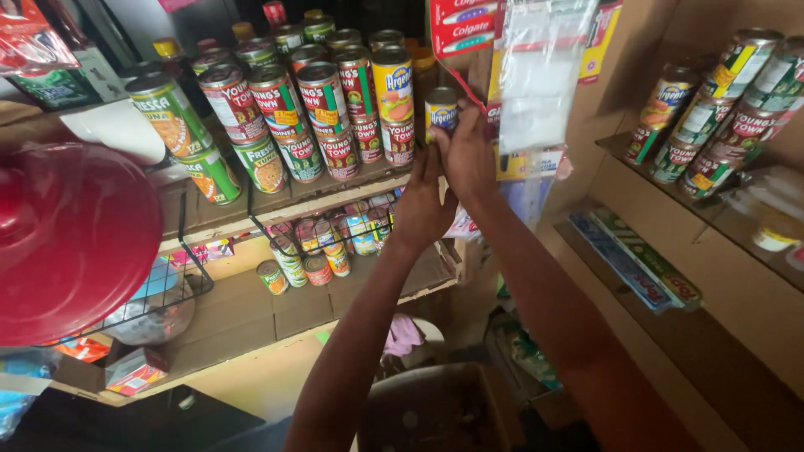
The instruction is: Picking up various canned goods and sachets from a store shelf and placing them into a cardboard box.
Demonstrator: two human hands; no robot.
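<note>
While both arms reach up to the shelf edge, the right hand (469, 159) has its fingers closed around a small yellow-labelled can (440, 113) at about 12 o'clock of frame centre, and the left hand (421, 205) sits just below at 6 o'clock of it, fingers pressed together, touching the right. Rows of stacked cans (318, 109) fill the shelf (335, 194) at 10 o'clock; clear plastic bags (540, 71) hang at 1 o'clock, a red lid (71, 243) at 9 o'clock.

The scene is seen from a single head-worn camera, tilted downward and forward along both outstretched forearms. Wooden shelves of stacked tin cans (327, 100) are faced at close range, with a side shelf of more cans (720, 109) caught at the right edge.
</note>
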